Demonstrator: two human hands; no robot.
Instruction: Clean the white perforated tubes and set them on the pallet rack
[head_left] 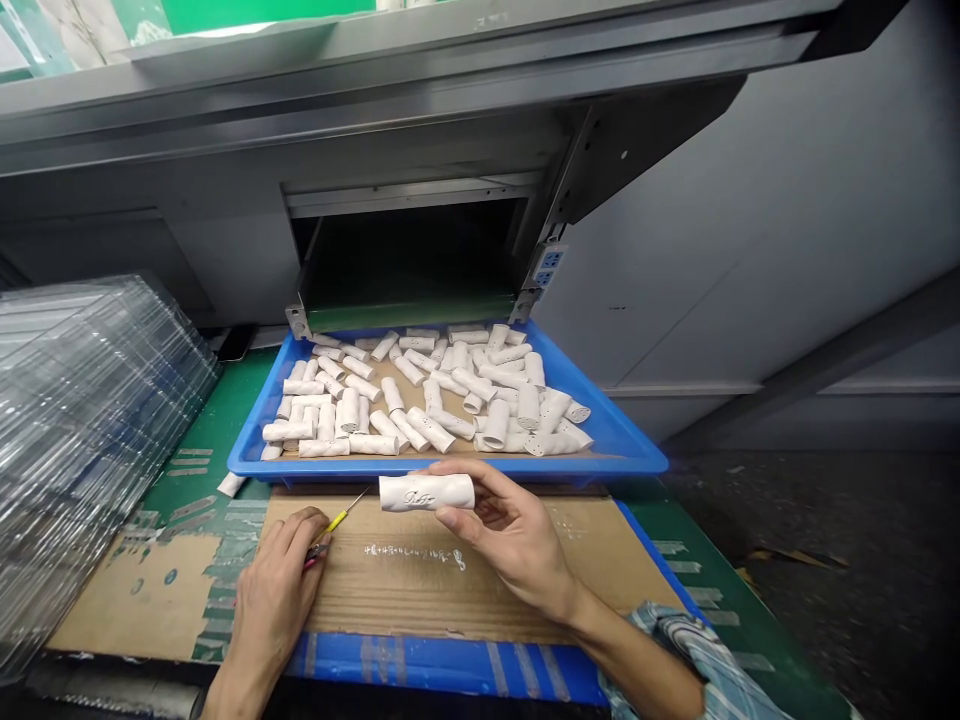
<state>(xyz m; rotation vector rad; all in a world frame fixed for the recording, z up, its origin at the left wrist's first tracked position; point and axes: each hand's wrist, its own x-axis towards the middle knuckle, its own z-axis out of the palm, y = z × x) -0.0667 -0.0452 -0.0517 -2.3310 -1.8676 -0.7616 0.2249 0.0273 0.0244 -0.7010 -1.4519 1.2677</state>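
Observation:
My right hand (517,540) pinches a white cylinder (426,492) between thumb and fingers, above the cardboard. Dark script-like marks run along the cylinder's near side. My left hand (283,572) rests on the cardboard (420,580), its fingers closed around a yellow pick (337,520) with a thin metal tip that points toward the cylinder. Something reddish and dark shows under the left thumb; I cannot make out what it is. Behind both hands stands a blue tray (450,466) holding several similar white cylinders (431,428), lying and standing in a loose pile.
Stacked clear plastic trays (90,420) rise at the left. A conveyor belt (420,265) ends over the blue tray's far side, under a metal frame (375,110). One white piece (231,485) lies on the green table (214,425). A power socket (550,262) hangs beside the conveyor.

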